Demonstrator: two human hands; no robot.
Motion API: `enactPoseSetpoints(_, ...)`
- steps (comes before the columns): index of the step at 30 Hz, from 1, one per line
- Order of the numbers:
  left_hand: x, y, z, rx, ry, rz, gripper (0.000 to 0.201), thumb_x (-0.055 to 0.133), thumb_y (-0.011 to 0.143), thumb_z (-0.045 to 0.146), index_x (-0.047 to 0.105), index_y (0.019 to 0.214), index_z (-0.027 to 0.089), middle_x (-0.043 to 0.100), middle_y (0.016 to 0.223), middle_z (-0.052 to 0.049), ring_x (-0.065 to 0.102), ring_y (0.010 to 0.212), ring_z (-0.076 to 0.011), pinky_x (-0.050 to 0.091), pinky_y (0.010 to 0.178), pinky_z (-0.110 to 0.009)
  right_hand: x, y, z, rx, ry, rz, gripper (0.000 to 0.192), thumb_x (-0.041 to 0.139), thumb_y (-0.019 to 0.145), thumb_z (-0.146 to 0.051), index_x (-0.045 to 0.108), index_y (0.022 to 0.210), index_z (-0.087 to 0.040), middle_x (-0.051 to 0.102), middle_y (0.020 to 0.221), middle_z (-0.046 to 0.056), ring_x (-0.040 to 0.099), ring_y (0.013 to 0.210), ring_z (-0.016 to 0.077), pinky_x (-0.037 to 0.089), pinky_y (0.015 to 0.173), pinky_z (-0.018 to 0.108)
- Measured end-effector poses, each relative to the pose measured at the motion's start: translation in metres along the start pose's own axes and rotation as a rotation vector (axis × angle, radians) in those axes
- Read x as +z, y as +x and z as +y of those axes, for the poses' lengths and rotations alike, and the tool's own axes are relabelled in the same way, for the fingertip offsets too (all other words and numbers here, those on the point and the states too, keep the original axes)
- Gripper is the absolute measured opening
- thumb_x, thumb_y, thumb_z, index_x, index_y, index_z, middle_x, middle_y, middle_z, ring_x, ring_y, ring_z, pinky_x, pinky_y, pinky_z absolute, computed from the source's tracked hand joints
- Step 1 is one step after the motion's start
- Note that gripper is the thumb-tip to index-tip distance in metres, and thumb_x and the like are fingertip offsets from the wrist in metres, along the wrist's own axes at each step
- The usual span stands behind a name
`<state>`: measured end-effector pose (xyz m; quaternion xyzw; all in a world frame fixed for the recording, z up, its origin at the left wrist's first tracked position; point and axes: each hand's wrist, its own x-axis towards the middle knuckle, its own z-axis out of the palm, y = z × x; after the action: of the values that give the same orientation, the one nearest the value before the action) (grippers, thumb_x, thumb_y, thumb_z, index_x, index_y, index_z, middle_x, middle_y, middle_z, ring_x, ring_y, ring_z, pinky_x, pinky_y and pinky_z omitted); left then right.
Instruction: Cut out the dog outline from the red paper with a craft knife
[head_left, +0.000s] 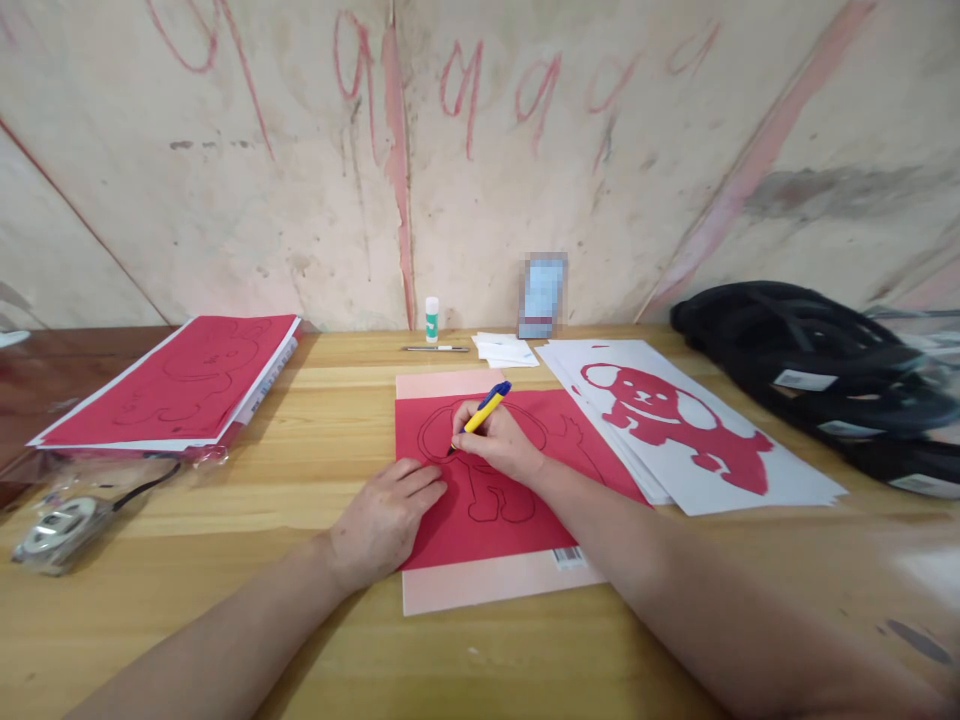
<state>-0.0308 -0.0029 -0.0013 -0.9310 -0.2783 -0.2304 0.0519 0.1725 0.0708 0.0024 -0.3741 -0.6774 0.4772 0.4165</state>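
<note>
Right hand (499,440) curled in a writing grip around a yellow-and-blue craft knife (480,414), fingers pinched tight on the barrel, tip touching the red paper (487,520) on the drawn outline of a figure. The forearm comes in from the lower right, angled across the tabletop (337,420). Left hand (386,520) lies flat, palm down and fingers spread loosely, holding nothing, pressing the red paper's left edge. That sheet sits on a pink mat (480,590) at centre. To the right, a white sheet with a red cut-out dog (667,415); to the left, a stack of red sheets (172,385).
</note>
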Motion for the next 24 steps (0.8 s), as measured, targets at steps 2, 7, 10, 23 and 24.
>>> enactPoseSetpoints(2,0.0009,-0.0003,-0.0003,0.005,0.006,-0.004,0.041,0.037,0.08,0.0,0.062,0.111,0.009,0.066,0.113,-0.013,0.059,0.101,-0.0244,0.055,0.087,-0.041,0.0,-0.0002,0.0004,-0.003,-0.007,-0.006,0.007,0.06,0.061,-0.021,0.053,0.063,-0.018,0.051,0.058,-0.004,0.046,0.056,0.0102,0.037,0.056,0.024)
enactPoseSetpoints(7,0.0006,0.0,-0.0004,0.011,0.003,-0.006,0.041,0.037,0.081,0.0,0.062,0.111,0.01,0.066,0.113,-0.013,0.059,0.1,-0.0243,0.055,0.087,-0.041,-0.0015,-0.0003,0.0024,-0.019,-0.034,-0.02,0.007,0.059,0.063,-0.02,0.053,0.063,-0.018,0.052,0.059,-0.003,0.047,0.058,0.011,0.037,0.057,0.025)
enactPoseSetpoints(10,0.0,0.0002,-0.0005,0.006,-0.003,-0.01,0.041,0.037,0.081,0.001,0.062,0.112,0.011,0.066,0.113,-0.012,0.059,0.101,-0.0239,0.055,0.086,-0.041,-0.0015,-0.0004,0.0028,-0.036,-0.058,-0.022,0.006,0.059,0.063,-0.021,0.053,0.063,-0.018,0.052,0.059,-0.003,0.047,0.058,0.0112,0.037,0.058,0.025)
enactPoseSetpoints(23,-0.001,0.0008,-0.0007,0.015,0.0,-0.014,0.041,0.036,0.081,0.001,0.062,0.112,0.011,0.066,0.113,-0.013,0.059,0.1,-0.0233,0.055,0.085,-0.041,0.0005,-0.0004,0.0023,-0.059,-0.095,-0.022,0.005,0.058,0.064,-0.021,0.053,0.062,-0.018,0.052,0.059,-0.003,0.047,0.058,0.0111,0.037,0.058,0.025)
enactPoseSetpoints(24,-0.0011,0.0007,-0.0008,0.015,0.003,-0.018,0.041,0.036,0.081,0.001,0.062,0.112,0.011,0.066,0.113,-0.013,0.059,0.1,-0.0232,0.055,0.085,-0.041,0.0005,-0.0005,0.0021,-0.054,-0.091,-0.022,0.005,0.058,0.063,-0.021,0.053,0.062,-0.018,0.052,0.059,-0.003,0.047,0.058,0.0111,0.037,0.058,0.025)
